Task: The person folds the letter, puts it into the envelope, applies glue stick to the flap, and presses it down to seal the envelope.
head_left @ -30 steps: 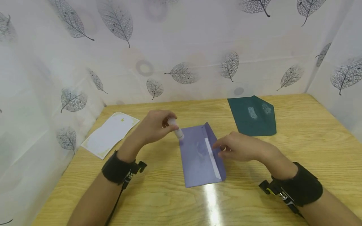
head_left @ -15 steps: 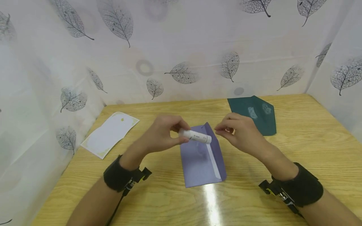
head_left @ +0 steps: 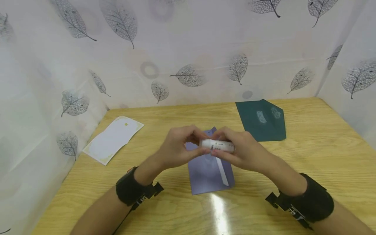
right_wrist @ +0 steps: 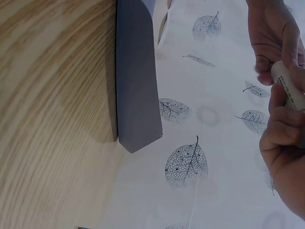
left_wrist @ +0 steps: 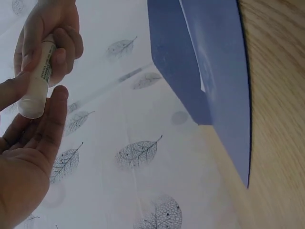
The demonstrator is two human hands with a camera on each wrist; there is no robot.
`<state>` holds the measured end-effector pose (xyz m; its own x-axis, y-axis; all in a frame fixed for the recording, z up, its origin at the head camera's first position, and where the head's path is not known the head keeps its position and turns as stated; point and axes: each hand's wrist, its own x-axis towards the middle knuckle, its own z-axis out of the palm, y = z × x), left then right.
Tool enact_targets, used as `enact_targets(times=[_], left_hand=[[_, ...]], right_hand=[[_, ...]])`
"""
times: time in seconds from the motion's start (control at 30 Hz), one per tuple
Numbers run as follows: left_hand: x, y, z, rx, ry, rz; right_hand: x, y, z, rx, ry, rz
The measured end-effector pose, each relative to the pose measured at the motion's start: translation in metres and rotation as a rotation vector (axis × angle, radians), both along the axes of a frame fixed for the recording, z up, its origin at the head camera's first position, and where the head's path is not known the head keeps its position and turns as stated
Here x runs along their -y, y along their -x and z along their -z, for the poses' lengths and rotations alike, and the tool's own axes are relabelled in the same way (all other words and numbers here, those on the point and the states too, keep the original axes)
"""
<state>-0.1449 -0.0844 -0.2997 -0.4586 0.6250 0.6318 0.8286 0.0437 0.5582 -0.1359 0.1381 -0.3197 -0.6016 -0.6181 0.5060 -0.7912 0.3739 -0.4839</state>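
Note:
Both hands hold a white glue stick [head_left: 222, 146], lying level above the purple envelope [head_left: 202, 178] in the head view. The left hand [head_left: 180, 148] pinches its left end between thumb and fingertips. Curled round the printed tube is the right hand [head_left: 248, 151]. In the left wrist view, the tube [left_wrist: 39, 88] runs from the right hand [left_wrist: 57, 36] down to the left thumb and fingers. Beneath the hands, the envelope lies on the table with its flap raised along the right side and a white strip near the fold.
A dark green envelope [head_left: 249, 120] with two pale patches lies at the back right of the wooden table [head_left: 164, 209]. White paper with a faint decorated border [head_left: 113, 140] lies at the left. A leaf-patterned curtain [head_left: 199, 39] hangs behind the table and at both sides.
The left hand has lifted the glue stick from the envelope's left edge and carried it right, turning it level. The right hand has left the envelope flap and taken hold of the tube.

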Motion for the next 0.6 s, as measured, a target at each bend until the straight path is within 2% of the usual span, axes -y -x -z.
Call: enact_targets(times=[0.17, 0.23, 0.3, 0.4, 0.6], left_hand=[[0.002, 0.006, 0.017, -0.122, 0.260, -0.084], [0.002, 0.004, 0.019, -0.146, 0.317, -0.102], [0.001, 0.002, 0.020, -0.143, 0.321, -0.104], [-0.002, 0.000, 0.021, -0.104, 0.273, -0.084], [-0.004, -0.001, 0.021, 0.061, 0.209, -0.041]], right_hand=[[0.002, 0.001, 0.000, -0.147, 0.072, -0.046], [0.003, 0.002, 0.000, -0.192, 0.102, -0.074], [0.003, 0.002, 0.000, -0.214, 0.116, -0.094], [0.005, 0.003, -0.001, -0.251, 0.138, -0.125], [0.004, 0.003, -0.003, -0.323, 0.151, -0.182]])
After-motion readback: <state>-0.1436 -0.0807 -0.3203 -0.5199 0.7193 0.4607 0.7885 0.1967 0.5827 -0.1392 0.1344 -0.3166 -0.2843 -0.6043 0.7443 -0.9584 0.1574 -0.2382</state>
